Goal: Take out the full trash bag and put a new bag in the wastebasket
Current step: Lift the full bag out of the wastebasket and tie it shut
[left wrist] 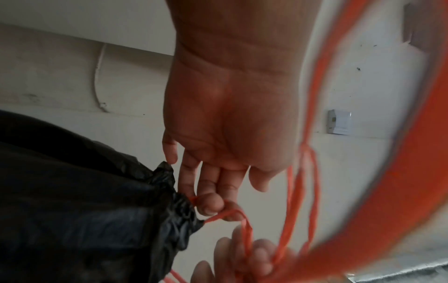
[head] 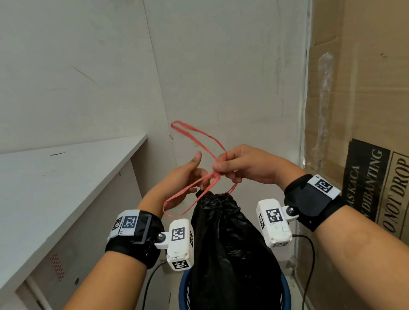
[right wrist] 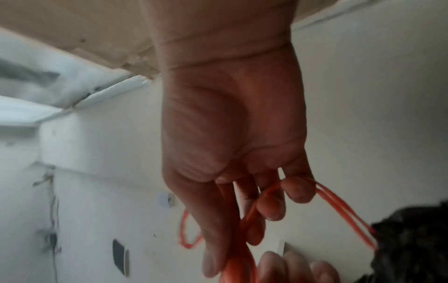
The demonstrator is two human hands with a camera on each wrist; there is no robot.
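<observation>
Trash bag (head: 230,250) neck is cinched; both hands, left hand (head: 188,175) and right hand (head: 247,165), pinch the red drawstring (head: 196,135), so pull the crossed loops snug.

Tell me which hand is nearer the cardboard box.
Right. The right hand pinches the red drawstring on the side toward the cardboard box; the left hand sits farther away, toward the white desk.

Cardboard box (head: 380,85): on its black printed label we read "DO NOT DROP", plus partly cut-off "AS KACA" and "DIBANTING".
Wrist bands: we see only square coded markers, no readable words.
</observation>
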